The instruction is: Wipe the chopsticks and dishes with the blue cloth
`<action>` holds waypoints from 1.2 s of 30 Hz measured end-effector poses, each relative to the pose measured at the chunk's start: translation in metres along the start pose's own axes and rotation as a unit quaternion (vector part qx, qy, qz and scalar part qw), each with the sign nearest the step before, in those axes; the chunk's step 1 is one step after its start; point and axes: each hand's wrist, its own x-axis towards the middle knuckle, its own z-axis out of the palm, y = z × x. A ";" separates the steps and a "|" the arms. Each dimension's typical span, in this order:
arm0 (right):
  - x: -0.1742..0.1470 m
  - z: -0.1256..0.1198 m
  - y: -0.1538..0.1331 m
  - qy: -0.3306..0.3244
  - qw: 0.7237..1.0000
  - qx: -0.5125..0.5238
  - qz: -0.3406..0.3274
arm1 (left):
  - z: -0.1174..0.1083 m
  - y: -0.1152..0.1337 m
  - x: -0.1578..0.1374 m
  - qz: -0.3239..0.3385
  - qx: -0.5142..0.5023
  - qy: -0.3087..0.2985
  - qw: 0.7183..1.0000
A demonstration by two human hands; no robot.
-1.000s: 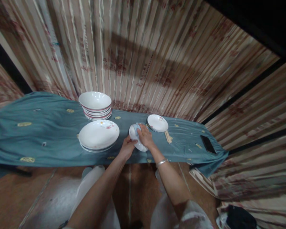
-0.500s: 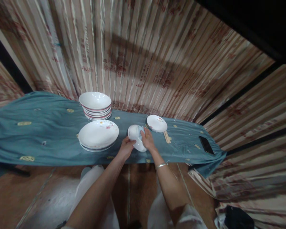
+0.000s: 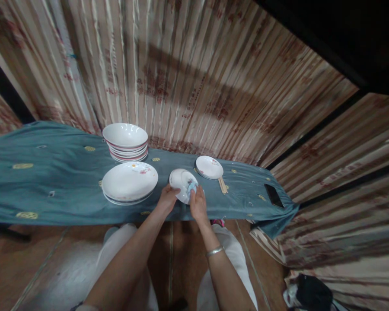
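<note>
Teal cloth (image 3: 68, 172) (satin, perhaps) beneath the dish (image 3: 177, 178); curtains (image 3: 181, 86) behind

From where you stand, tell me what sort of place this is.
Probably a curtained-off indoor corner, possibly at home: beige fabric curtains with red patterns hang behind a long teal-draped table bearing stacked round white dishes.

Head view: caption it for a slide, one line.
Left hand grips a white dish; right hand holds a pale blue cloth against it, above a teal tablecloth.
</note>
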 end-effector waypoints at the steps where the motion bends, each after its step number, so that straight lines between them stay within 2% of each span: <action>1: -0.004 -0.001 -0.003 0.004 1.000 -0.003 -0.006 | 0.000 0.000 0.000 -0.001 0.000 -0.001 1.000; 5: -0.015 -0.003 -0.017 0.005 0.999 -0.015 -0.034 | -0.002 -0.001 0.001 -0.001 0.008 -0.008 1.000; 8: -0.013 -0.004 -0.026 -0.018 0.998 -0.016 -0.065 | -0.002 -0.001 0.001 -0.003 0.020 -0.008 1.000; 13: 0.009 -0.006 -0.033 -0.061 0.992 -0.021 -0.111 | 0.000 0.000 0.001 0.008 0.021 -0.020 1.000; 19: 0.041 -0.004 -0.028 -0.087 0.986 -0.010 -0.143 | 0.001 0.000 0.002 0.004 0.026 -0.031 0.999; 27: 0.059 -0.002 -0.014 -0.116 0.989 -0.036 -0.082 | 0.000 -0.002 0.004 -0.010 0.030 -0.027 0.999; 36: 0.048 -0.006 0.001 -0.090 0.992 -0.053 -0.066 | 0.000 -0.001 0.003 -0.017 0.020 -0.016 1.000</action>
